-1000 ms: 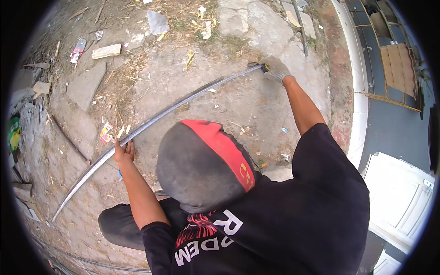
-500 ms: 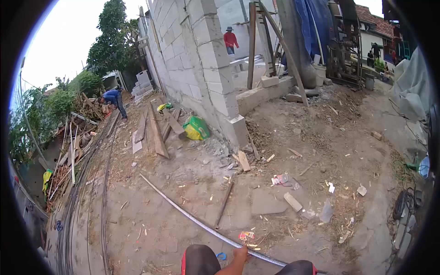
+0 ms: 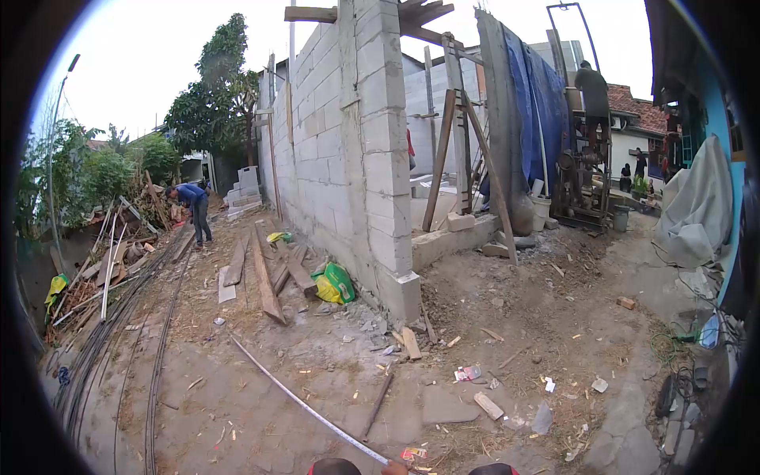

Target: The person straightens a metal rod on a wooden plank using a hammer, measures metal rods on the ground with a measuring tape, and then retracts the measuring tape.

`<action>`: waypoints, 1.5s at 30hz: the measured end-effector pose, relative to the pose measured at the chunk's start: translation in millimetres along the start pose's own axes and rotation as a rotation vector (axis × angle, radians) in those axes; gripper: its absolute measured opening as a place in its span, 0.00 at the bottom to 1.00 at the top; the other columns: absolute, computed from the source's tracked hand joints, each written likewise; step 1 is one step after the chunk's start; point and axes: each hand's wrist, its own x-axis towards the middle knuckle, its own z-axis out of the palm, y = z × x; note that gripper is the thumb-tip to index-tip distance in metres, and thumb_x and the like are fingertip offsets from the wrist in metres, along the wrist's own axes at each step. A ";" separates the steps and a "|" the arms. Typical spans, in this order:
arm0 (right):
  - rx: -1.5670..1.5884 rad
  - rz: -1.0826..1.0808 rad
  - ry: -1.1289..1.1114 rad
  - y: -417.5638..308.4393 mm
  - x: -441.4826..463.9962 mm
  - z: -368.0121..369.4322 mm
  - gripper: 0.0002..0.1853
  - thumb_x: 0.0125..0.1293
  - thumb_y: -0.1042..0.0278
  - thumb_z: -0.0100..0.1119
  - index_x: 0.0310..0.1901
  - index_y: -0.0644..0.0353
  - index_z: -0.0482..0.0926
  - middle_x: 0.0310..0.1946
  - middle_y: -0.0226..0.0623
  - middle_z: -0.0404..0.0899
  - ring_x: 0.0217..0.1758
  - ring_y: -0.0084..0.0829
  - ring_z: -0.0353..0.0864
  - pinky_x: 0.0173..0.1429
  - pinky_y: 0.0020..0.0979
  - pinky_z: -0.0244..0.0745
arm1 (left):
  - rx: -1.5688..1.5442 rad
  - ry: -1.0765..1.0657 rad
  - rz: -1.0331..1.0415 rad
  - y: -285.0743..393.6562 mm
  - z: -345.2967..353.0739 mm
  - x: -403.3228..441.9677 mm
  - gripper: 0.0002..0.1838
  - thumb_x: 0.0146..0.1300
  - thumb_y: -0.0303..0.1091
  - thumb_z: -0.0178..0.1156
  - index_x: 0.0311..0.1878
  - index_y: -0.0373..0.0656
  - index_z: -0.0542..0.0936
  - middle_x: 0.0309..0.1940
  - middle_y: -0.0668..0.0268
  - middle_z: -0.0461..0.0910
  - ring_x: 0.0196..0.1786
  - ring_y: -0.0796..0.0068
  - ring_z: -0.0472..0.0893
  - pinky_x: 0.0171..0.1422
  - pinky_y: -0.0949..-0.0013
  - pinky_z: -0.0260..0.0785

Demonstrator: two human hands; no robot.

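The measuring tape (image 3: 309, 409), or what looks like one, lies as a long pale strip on the bare ground (image 3: 261, 427), running from the middle of its near edge out toward the left. At its near end is what appears to be the left hand (image 3: 393, 469), between two knees; only a little shows, so I cannot tell whether its grip is spread or pinching the strip. The right hand is out of view.

Handled well, such a strip wants a light, steady touch near the ground, flat and untwisted, its line kept off the brown bar (image 3: 378, 406) just beside it and the wrapper (image 3: 413, 454) near the hand. Loose crumbs underneath could lift it, I would judge.

Of the containers, a white bucket (image 3: 541, 216) and a grey bucket (image 3: 621, 219) stand toward the ground's far right, their insides hidden. A green and yellow sack (image 3: 333, 283) lies near the block wall (image 3: 321, 150); its contents cannot be made out.
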 end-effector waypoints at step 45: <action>0.166 -0.324 -0.001 -175.8 128.6 105.6 0.18 0.67 0.52 0.56 0.49 0.57 0.82 0.46 0.44 0.84 0.51 0.41 0.84 0.52 0.41 0.80 | -0.237 -0.261 0.137 27.4 18.6 -38.9 0.20 0.78 0.47 0.47 0.51 0.41 0.81 0.31 0.59 0.85 0.28 0.66 0.84 0.32 0.60 0.78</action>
